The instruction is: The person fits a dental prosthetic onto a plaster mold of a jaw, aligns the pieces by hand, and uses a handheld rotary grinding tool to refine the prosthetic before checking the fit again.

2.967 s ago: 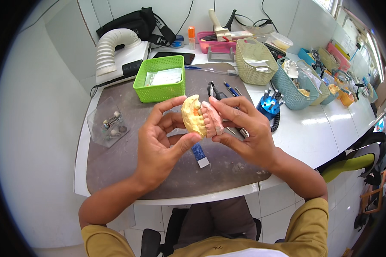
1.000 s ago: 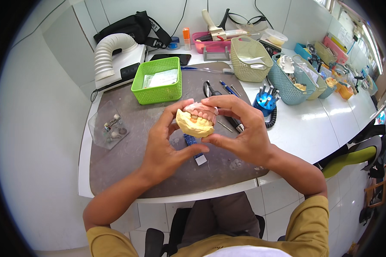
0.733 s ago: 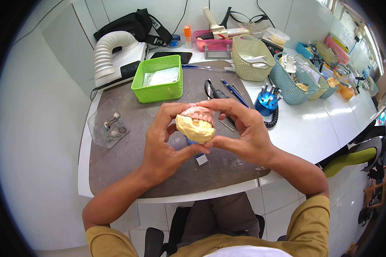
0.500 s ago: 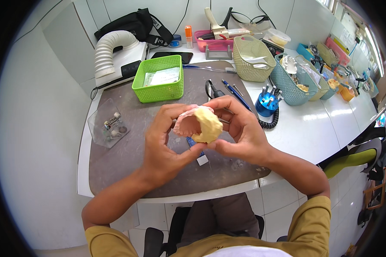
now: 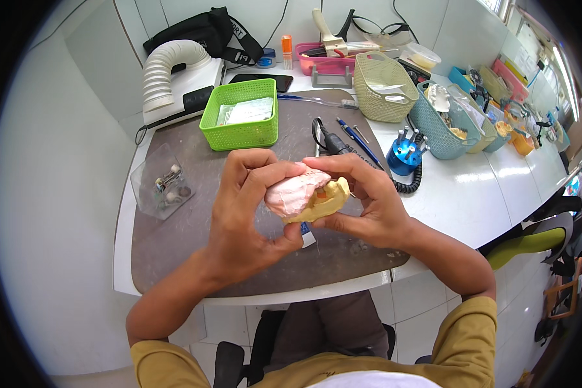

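My left hand (image 5: pixel 236 216) and my right hand (image 5: pixel 378 210) together hold a two-part dental model above the brown mat. Its left part is a rough pink plate (image 5: pixel 292 195), rounded outward; its right and lower part is a yellow dental cast (image 5: pixel 328 203). The left fingertips rest on top of the pink plate, with that thumb near the lower edge. On the yellow cast my right thumb presses from below, while its fingers curl over the top and far side. Beneath the hands a small blue and white object (image 5: pixel 308 238) is mostly covered.
Beyond the hands lie a handpiece (image 5: pixel 335 143), a blue pen (image 5: pixel 362 143) and a blue bur holder (image 5: pixel 404 157). A green basket (image 5: pixel 242 137) stands at the back, a clear tray (image 5: pixel 165 184) at left. A white suction hose (image 5: pixel 168 68) and several baskets line the rear and right.
My hands have tilted and turned the dental model. The hollow inside of the pink plate showed before; now its rounded outer side faces me, and the yellow cast lies lower right.
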Demonstrator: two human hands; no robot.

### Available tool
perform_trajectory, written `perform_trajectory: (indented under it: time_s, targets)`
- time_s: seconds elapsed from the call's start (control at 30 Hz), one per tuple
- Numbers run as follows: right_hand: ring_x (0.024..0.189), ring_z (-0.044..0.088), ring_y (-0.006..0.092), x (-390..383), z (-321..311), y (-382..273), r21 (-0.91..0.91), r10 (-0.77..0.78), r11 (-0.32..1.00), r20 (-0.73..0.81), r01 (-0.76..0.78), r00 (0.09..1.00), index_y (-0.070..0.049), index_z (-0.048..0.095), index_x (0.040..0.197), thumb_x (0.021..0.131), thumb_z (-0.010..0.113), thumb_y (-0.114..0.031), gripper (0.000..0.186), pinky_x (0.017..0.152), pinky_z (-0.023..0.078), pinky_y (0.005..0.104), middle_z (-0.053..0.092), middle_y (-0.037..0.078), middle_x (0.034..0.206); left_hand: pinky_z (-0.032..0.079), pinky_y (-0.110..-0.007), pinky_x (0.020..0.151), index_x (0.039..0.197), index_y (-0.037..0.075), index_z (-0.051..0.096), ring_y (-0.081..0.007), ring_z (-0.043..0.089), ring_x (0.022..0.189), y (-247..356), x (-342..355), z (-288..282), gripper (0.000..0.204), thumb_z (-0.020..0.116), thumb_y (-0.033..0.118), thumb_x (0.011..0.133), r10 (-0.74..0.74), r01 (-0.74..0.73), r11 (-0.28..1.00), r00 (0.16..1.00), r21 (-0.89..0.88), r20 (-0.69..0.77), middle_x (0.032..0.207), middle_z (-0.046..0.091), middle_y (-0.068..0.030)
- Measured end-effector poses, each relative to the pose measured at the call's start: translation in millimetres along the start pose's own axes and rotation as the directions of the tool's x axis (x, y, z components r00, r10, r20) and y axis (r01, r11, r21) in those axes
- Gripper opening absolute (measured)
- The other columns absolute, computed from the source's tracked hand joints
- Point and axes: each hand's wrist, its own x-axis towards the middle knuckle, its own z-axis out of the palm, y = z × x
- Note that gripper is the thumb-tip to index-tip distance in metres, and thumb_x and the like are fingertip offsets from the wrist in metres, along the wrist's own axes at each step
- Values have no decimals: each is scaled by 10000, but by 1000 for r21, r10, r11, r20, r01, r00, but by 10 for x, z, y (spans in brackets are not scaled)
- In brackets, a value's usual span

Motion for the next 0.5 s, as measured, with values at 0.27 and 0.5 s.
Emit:
perform_trajectory:
  time_s: [0.27, 0.5]
  targets:
    - [1164, 633, 224, -26, 12, 22, -69, -46, 997, -9, 46, 999, -46, 519, 1362, 799, 825, -109, 645, 1026, 510, 376, 612, 123, 1221, 494, -337, 770, 1205, 81, 646, -244, 552, 924, -5, 31, -53, 662, 773, -4, 561, 55, -54, 998, 998, -32, 25, 1054, 488, -96]
    - [1149, 642, 226, -27, 12, 37, -72, -26, 997, -13, 25, 1000, -34, 515, 1350, 795, 830, -116, 643, 1008, 522, 379, 619, 125, 1210, 483, -331, 781, 1193, 61, 637, -241, 544, 905, -42, 32, -54, 642, 750, 17, 562, 89, -89, 996, 995, 9, 41, 1044, 485, -109]
